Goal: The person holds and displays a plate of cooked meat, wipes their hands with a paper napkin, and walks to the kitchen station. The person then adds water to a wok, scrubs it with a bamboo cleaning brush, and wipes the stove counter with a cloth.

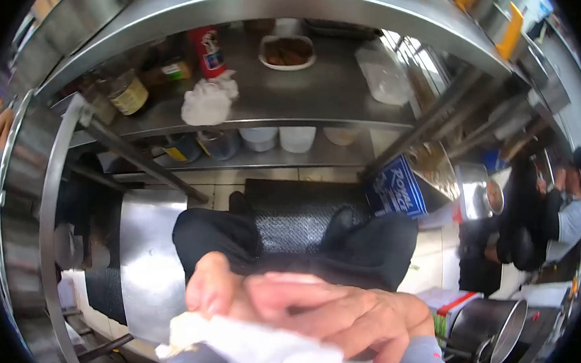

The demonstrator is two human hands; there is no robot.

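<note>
Two bare hands, both motion-blurred, low in view around a crumpled white sheet [260, 346], cloth or paper, cannot tell which. Right hand [356, 312]: fingers bent and spread over the sheet, touching it; grip or just resting, cannot tell. Left hand [211, 286]: just left of the right one, fingertips at the sheet's upper edge; rest hidden, hold unclear. Pale lump [185, 330] at the sheet's left end, below the left hand, too blurred to name. Grey sleeve [419, 362] behind the right hand. Dark trousers [379, 247] just beyond both hands, black textured mat [292, 215] further ahead between the feet. Left of the left hand, shiny metal panel [149, 259]. Right of the right hand, steel pot [491, 330], tilted in view. Ahead and right of the right hand, blue box [396, 188] lettered "ROYAL". Well ahead of the hands, steel table [322, 97] with crumpled white cloth [209, 100], red bottle [207, 50], white dish [286, 65] of brown food, clear plastic bag [384, 77]. White tubs [296, 140] on the shelf below. Far right of the right hand, another person [567, 218], grey top.
</note>
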